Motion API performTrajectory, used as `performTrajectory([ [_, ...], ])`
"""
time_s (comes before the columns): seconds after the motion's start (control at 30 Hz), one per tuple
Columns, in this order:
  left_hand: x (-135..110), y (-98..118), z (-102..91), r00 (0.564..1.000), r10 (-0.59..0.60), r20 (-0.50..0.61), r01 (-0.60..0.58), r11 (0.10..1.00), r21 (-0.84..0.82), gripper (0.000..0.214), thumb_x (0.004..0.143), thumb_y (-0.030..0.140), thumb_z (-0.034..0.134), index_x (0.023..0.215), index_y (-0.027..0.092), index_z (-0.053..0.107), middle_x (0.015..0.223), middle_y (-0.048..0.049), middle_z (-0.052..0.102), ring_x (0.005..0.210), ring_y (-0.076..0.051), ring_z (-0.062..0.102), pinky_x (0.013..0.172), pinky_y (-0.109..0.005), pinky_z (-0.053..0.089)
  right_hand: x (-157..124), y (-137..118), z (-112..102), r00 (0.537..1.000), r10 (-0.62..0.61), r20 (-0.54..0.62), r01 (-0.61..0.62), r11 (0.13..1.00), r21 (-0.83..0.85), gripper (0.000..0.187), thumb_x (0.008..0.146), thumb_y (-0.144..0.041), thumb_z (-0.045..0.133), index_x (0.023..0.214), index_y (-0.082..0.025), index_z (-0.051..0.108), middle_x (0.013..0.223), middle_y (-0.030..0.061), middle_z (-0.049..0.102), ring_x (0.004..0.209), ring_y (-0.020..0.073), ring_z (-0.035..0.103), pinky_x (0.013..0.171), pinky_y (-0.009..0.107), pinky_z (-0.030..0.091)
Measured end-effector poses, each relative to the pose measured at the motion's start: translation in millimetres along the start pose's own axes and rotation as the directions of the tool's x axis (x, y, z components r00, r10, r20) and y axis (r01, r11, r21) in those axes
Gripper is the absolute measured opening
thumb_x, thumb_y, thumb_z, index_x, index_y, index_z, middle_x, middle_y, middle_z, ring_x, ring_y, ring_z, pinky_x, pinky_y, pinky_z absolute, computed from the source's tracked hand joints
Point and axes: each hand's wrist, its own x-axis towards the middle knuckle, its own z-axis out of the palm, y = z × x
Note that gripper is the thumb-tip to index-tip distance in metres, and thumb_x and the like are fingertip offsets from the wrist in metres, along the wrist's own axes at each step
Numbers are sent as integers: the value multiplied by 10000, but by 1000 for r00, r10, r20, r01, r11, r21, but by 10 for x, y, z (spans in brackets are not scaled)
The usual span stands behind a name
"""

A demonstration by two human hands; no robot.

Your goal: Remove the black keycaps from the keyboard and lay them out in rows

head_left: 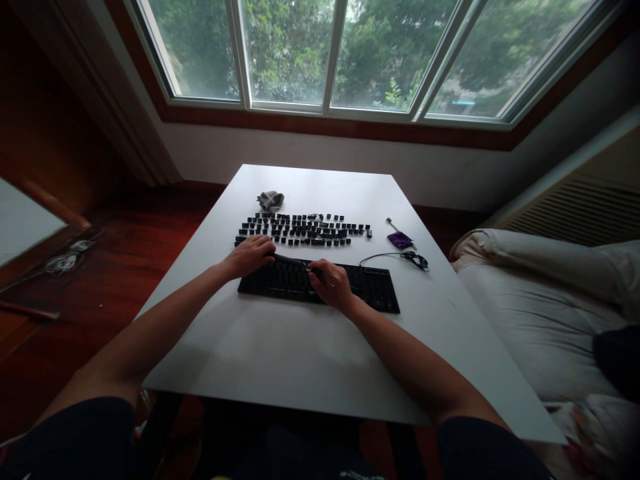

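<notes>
A black keyboard (pixel 373 290) lies across the middle of a white table (pixel 300 347). My left hand (pixel 250 255) rests curled on its far left corner, beside rows of loose black keycaps (pixel 305 230) laid out behind it. On the keyboard's middle sits my right hand (pixel 331 283), its fingers bent and pinched on something small and dark that I cannot make out.
A grey crumpled cloth (pixel 271 199) lies behind the keycaps. A purple pouch (pixel 400 240) and a black cable (pixel 406 258) lie at the right. A bed with white bedding (pixel 540 313) stands right of the table. Wooden floor (pixel 110 267) on the left, windows ahead.
</notes>
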Motion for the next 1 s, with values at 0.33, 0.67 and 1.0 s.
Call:
performTrajectory([
  [0.33, 141, -350, 189, 987, -142, -71, 154, 965, 210, 211, 946, 404, 621, 996, 209, 685, 1035, -112, 643, 1005, -298, 529, 879, -457, 368, 6, 94, -6, 987, 92, -130, -90, 996, 18, 183, 960, -370, 566, 1017, -213, 639, 772, 12, 682, 610, 140, 593, 652, 262, 476],
  [0.67, 233, -484, 351, 989, -148, 3, 146, 975, 167, 134, 875, 348, 696, 949, 237, 714, 990, -88, 679, 1016, -299, 530, 900, -465, 337, 56, 143, -4, 961, 267, -65, -246, 941, 233, 209, 958, -405, 587, 1051, -222, 626, 732, 6, 689, 644, 157, 646, 667, 272, 507],
  [1.0, 238, -496, 372, 978, -208, -10, 208, 968, 143, 150, 852, 358, 716, 949, 244, 728, 1015, -84, 667, 1027, -296, 528, 907, -461, 338, 191, 177, -68, 966, 256, 46, -240, 807, 540, 381, 1010, -490, 491, 1261, -253, 654, 1104, 78, 747, 991, 218, 715, 826, 381, 605],
])
